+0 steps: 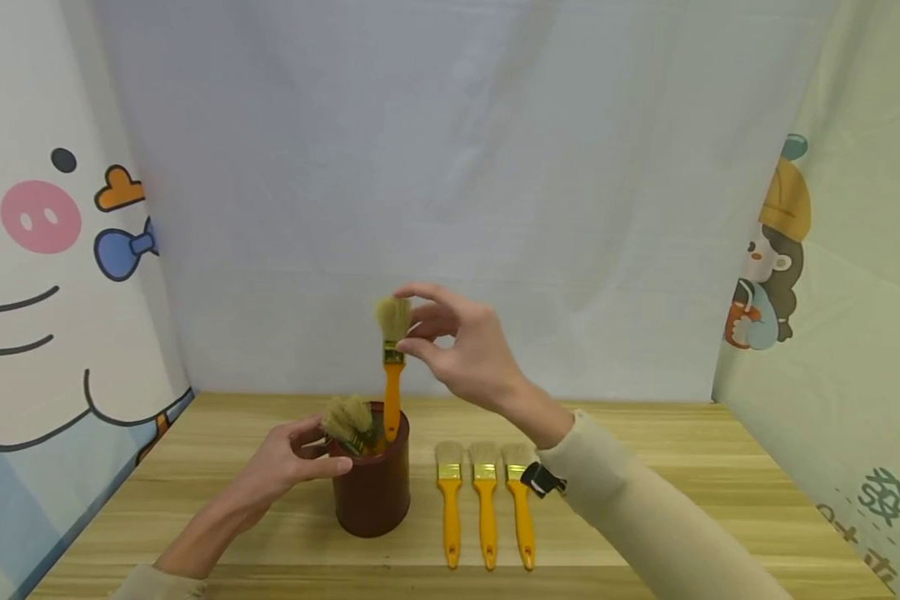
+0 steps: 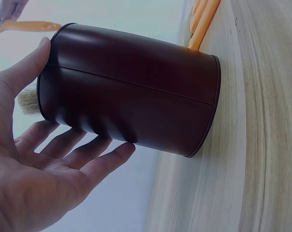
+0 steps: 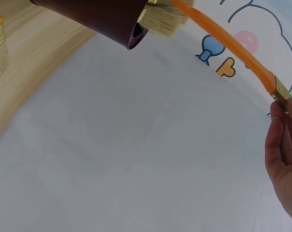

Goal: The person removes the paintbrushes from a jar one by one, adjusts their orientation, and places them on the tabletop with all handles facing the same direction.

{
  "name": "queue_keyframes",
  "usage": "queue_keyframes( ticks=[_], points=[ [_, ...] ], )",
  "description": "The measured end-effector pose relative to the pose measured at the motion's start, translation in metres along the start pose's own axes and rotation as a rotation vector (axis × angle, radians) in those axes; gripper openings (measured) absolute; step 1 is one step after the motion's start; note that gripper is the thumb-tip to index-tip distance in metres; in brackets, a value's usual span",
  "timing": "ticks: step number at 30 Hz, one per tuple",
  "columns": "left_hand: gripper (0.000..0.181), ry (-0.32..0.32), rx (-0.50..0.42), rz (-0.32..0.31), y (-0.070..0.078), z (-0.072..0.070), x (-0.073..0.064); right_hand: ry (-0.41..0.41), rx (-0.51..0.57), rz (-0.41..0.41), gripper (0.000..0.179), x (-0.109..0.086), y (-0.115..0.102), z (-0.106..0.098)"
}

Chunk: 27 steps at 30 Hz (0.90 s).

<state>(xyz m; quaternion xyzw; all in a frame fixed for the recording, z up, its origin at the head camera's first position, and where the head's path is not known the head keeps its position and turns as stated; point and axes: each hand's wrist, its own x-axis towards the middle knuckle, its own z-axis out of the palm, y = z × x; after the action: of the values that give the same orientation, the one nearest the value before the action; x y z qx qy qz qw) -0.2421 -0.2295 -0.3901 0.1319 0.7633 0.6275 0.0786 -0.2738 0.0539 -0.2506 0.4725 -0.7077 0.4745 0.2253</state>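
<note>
In the head view, a dark reddish-brown round pot [image 1: 373,498] stands upright on the table, several paintbrushes [image 1: 347,418] leaning in it bristles up. The left hand [image 1: 288,458] holds it near the rim; in the left wrist view, the thumb lies on one side of the pot [image 2: 126,89] and the fingers on the other. Over the pot's mouth, the right hand [image 1: 467,350] pinches a paintbrush [image 1: 392,396] by its metal band, bristles up and orange handle pointing down. The right wrist view shows that paintbrush [image 3: 232,42] with its handle end near the bristles in the pot.
Right of the pot, three orange-handled paintbrushes lie side by side, bristles away from the person: left brush [image 1: 450,508], middle brush [image 1: 486,508], right brush [image 1: 521,508]. A black strap end [image 1: 543,480] hangs from the right sleeve. A pale cloth backdrop [image 1: 450,208] rises behind the wooden table [image 1: 645,500].
</note>
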Motion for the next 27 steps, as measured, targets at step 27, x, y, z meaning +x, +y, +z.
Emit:
queue_keyframes(
  ticks=[27],
  points=[
    [0.076, -0.006, -0.006, 0.016, -0.001, -0.001, 0.0, 0.005, -0.135, 0.309, 0.052, -0.103, 0.04, -0.059]
  ],
)
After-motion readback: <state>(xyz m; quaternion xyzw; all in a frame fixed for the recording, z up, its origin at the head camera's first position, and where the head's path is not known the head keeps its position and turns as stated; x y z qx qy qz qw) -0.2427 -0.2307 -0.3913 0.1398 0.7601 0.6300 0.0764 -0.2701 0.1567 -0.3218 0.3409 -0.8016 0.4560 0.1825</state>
